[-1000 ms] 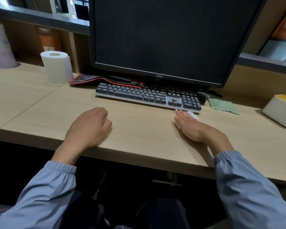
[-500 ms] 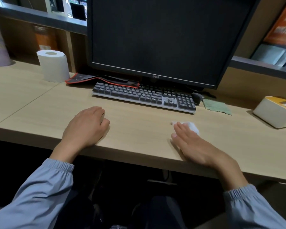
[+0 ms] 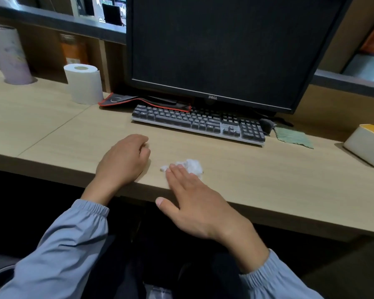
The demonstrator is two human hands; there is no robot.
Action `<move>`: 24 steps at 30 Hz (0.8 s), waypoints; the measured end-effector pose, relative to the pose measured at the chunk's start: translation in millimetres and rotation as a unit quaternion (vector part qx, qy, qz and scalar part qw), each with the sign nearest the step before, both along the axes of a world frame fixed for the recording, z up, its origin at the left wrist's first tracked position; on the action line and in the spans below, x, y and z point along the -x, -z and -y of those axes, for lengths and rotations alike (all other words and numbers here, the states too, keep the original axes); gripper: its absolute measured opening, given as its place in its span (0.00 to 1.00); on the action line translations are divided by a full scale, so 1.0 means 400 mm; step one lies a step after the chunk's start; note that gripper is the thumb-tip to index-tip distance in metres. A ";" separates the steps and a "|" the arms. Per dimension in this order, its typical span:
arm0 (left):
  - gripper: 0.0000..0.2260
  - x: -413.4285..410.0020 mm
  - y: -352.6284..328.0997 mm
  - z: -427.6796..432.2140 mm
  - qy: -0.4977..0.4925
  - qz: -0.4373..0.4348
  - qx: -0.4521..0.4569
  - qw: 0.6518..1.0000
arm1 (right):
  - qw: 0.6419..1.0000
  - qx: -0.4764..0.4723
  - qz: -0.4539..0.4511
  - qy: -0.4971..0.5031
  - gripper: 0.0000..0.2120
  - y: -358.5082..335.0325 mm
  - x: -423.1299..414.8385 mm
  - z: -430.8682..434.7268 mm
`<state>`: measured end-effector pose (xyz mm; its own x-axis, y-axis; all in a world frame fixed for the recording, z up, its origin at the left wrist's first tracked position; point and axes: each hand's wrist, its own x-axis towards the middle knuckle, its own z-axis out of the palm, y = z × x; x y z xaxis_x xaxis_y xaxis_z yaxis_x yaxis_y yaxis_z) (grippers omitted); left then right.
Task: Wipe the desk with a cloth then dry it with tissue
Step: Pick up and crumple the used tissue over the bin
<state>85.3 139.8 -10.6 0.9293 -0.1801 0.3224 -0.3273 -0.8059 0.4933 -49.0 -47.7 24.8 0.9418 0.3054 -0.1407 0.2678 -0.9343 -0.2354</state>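
Under your right fingertips lies the crumpled white tissue wad [image 3: 193, 166], on the pale wood-grain desk [image 3: 268, 182], near its front edge. Your right hand [image 3: 194, 203] is flat: the fingers are straight and press the wad's near side, nothing is pinched, and the thumb is splayed out over the desk edge. The wad runs slightly longer left to right, and a small tail shows just left of your fingertips.

Your left hand [image 3: 123, 162] rests on the desk just left of the wad, apart from it. Its fingers are loosely curled and I see nothing in it. The right hand is plainly the working hand.

Finding: drying looks to be under way. The green wiping cloth [image 3: 294, 138] lies flat, well off to the right of and beyond your right hand. It sits by the right end of the dark grey keyboard [image 3: 199, 124], touched by neither hand.

Next stroke: your left hand blocks a sweep to the left, while bare desk lies to the right. A flat press may let the wad roll out from under your fingers.

Beyond your left hand stands a white paper roll [image 3: 83, 84]. Far right of your right hand sits a white tissue box with a yellow top [image 3: 365, 147].
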 end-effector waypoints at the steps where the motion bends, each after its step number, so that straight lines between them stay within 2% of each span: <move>1: 0.15 0.005 -0.005 -0.002 0.005 0.006 0.046 0.999 | 1.000 0.005 0.009 -0.018 0.36 0.004 -0.013 -0.026; 5: 0.16 0.049 -0.032 -0.028 0.009 0.009 0.232 0.973 | 0.996 0.012 0.055 -0.074 0.32 0.033 -0.052 -0.071; 9: 0.16 0.126 -0.039 -0.052 0.022 0.025 0.298 0.954 | 0.993 -0.020 0.073 -0.088 0.30 0.027 -0.048 -0.058; 12: 0.17 0.171 -0.020 -0.069 0.026 0.038 0.333 0.942 | 0.990 -0.131 0.050 -0.034 0.23 -0.002 -0.042 -0.045; 14: 0.17 0.194 -0.003 -0.080 0.017 0.034 0.366 0.930 | 0.970 -0.240 0.023 0.016 0.23 -0.020 -0.041 -0.044; 15: 0.17 0.202 0.003 -0.084 0.007 0.027 0.387 0.921 | 0.951 -0.307 0.019 0.039 0.22 -0.026 -0.043 -0.047; 17: 0.15 0.211 0.015 -0.085 -0.016 -0.007 0.441 0.898 | 0.889 -0.451 -0.004 0.081 0.21 -0.040 -0.043 -0.059; 19: 0.13 0.224 0.018 -0.086 -0.039 -0.049 0.489 0.870 | 0.796 -0.593 -0.078 0.095 0.20 -0.045 -0.041 -0.080; 21: 0.12 0.244 0.013 -0.092 -0.046 -0.083 0.515 0.852 | 0.708 -0.685 -0.143 0.097 0.20 -0.042 -0.039 -0.112; 22: 0.13 0.254 0.007 -0.093 -0.042 -0.103 0.524 0.844 | 0.686 -0.703 -0.159 0.096 0.20 -0.039 -0.038 -0.125; 24: 0.13 0.277 -0.011 -0.100 -0.020 -0.150 0.574 0.805 | 0.675 -0.712 -0.169 0.093 0.20 -0.029 -0.041 -0.154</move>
<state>-25.5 179.9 -6.4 0.9940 0.1083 0.0152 -0.0400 0.2300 0.9724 -32.7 13.8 36.4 0.9703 0.2376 -0.0455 -0.1165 0.2939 -0.9487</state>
